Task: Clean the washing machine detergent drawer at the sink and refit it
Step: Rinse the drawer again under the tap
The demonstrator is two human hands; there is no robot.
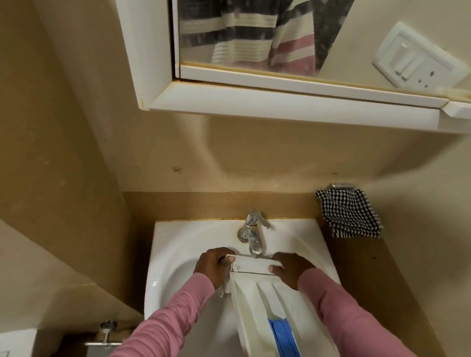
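A white detergent drawer (264,315) with a blue insert lies lengthwise over the white sink (169,246), its front panel under the tap (253,234). My left hand (212,265) grips the panel's left end, thumb on top, and also holds a small white cloth that hangs below it. My right hand (292,268) grips the panel's right end, thumb on the front face. A white cloth shows under the drawer's near end. No water is visibly running.
A mirror cabinet (261,97) juts out overhead above the sink. A black-and-white checked cloth (348,215) hangs on a wall holder at the right. A switch plate (418,57) is on the wall, upper right. A chrome valve (106,336) sits low left.
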